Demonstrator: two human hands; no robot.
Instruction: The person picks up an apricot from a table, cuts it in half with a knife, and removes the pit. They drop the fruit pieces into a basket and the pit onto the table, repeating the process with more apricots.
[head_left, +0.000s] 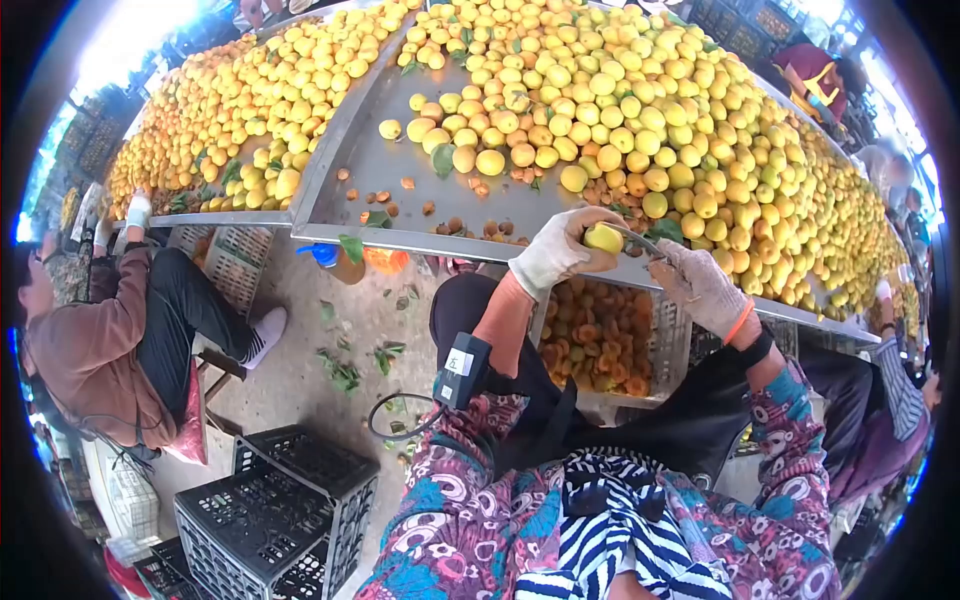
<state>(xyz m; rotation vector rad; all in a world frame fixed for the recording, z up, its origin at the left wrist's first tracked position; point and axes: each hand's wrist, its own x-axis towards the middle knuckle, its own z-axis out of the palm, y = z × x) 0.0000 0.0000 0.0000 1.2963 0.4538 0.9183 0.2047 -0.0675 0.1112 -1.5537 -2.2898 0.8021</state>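
My left hand [555, 252], in a whitish glove, is closed round a yellow apricot [604, 238] just over the front edge of the metal sorting table [400, 185]. My right hand [703, 288], in a speckled glove with an orange band at the wrist, grips a thin curved metal tool [637, 241]. This tool reaches across to the apricot, and its tip overlaps the fruit in this view. Beneath my hands stands a crate of split, orange-fleshed apricots [598, 335]. A big heap of whole apricots [640, 110] covers much of the table beyond.
Brown pits and scraps [450, 225] lie along the table's near edge. Black plastic crates [275, 510] are stacked on the floor at left. On the left sits a co-worker [110, 340] at a second heap. A jug with a blue top [338, 262] stands below the table.
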